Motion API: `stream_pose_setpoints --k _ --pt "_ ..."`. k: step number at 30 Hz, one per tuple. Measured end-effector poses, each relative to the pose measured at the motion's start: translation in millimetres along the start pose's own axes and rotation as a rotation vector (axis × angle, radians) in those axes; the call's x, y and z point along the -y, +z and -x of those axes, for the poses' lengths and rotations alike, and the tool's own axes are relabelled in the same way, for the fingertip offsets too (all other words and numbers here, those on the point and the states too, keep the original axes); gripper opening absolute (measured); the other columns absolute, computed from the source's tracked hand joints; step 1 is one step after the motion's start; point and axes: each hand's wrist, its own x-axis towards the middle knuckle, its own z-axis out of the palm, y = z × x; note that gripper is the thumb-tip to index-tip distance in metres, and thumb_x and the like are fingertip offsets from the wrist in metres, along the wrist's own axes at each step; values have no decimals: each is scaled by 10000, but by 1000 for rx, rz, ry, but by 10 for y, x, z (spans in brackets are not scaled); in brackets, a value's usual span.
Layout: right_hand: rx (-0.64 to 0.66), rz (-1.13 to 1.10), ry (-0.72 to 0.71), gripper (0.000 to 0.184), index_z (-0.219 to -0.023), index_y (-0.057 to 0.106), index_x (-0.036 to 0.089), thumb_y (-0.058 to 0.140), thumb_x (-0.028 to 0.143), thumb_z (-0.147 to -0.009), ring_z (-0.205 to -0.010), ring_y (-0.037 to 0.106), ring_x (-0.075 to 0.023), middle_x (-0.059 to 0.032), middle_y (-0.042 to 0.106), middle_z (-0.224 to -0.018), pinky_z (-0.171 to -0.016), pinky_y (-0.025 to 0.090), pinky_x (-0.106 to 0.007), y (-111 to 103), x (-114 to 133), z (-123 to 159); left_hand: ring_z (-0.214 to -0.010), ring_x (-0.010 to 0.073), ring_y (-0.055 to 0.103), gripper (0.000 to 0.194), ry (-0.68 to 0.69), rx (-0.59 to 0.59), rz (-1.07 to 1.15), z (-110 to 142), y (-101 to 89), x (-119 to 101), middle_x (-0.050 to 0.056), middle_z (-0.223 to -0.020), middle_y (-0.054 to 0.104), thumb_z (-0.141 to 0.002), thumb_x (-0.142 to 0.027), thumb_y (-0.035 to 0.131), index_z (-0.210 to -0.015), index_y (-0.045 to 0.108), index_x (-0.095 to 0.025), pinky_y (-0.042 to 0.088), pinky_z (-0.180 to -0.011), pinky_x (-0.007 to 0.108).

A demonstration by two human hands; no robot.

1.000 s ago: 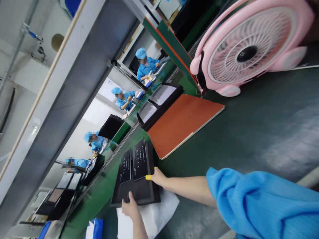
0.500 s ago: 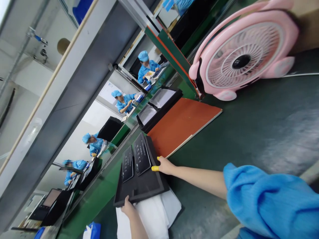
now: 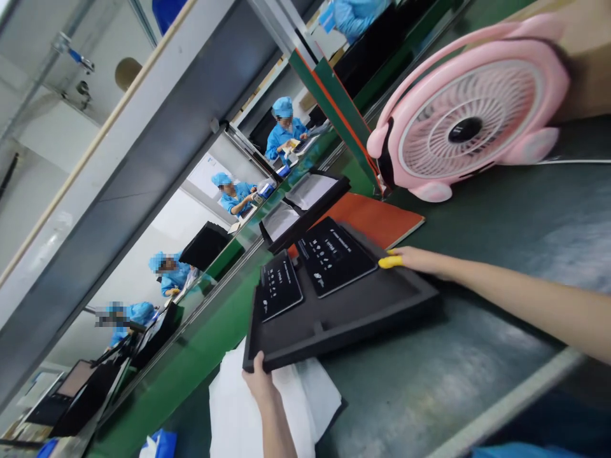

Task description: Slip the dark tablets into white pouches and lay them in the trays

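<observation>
Both my hands grip a black foam tray (image 3: 353, 321), lifted and tilted above the bench. Lying in it are two flat black panels with white print, a smaller panel (image 3: 281, 286) toward the left and a larger panel (image 3: 334, 256) beside it. My left hand (image 3: 260, 378) pinches the tray's near left corner, thumb on top of the rim. At the tray's right side, my right hand (image 3: 410, 259), with yellow covers on its fingertips, is closed on the rim; its lower fingers are hidden. White sheets (image 3: 238, 401) lie under the tray's left end.
A pink fan (image 3: 468, 127) stands at the right on the dark green bench (image 3: 515, 222). Beyond the tray are an orange board (image 3: 372, 216) and another black tray (image 3: 305, 219) with pale sheets. A blue box of tissues (image 3: 165, 444) sits lower left. Several co-workers in blue sit across the green conveyor (image 3: 200, 356).
The tray has come nearer and shifted right, away from over the white sheets, with both hands still on it. It now covers part of the orange board. The camera view has shifted slightly.
</observation>
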Motion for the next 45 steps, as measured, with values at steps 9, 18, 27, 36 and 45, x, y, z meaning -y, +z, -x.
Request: stream_pose_setpoints --k 9,18,27,36,45 --pt "-138 434 -866 302 -1062 590 186 516 264 -780 -910 538 -217 -102 576 -965 -806 470 -349 329 529 772 -558 216 594 300 124 497 -654 459 197 197 66 -603 586 -851 -415 376 -852 500 -142 485 -605 352" --pt "810 309 -794 150 -750 692 192 681 223 -603 -627 528 -128 -2 622 -685 -589 411 -233 1354 394 914 -920 224 597 336 336 285 -1148 198 71 -75 138 -983 631 -862 -269 350 -1083 530 -92 431 -767 292" --pt "994 95 -554 264 -740 718 106 542 302 -726 -552 492 -74 -5 615 -602 -506 348 -169 1180 412 700 -883 204 593 317 323 233 -1238 169 127 169 77 -943 617 -835 -220 406 -1122 506 -133 420 -727 276" --pt "958 41 -414 281 -738 714 76 527 280 -692 -604 549 -101 -43 658 -661 -572 403 -177 1135 424 608 -794 205 604 332 310 237 -1194 172 102 193 74 -858 626 -876 -319 371 -1131 421 -112 416 -672 290" --pt "478 403 -894 305 -753 691 154 451 329 -825 -641 546 -146 -61 638 -685 -632 410 -266 1075 458 714 -926 211 551 195 374 296 -1244 173 85 193 94 -970 578 -824 -330 504 -906 487 -155 402 -730 287"
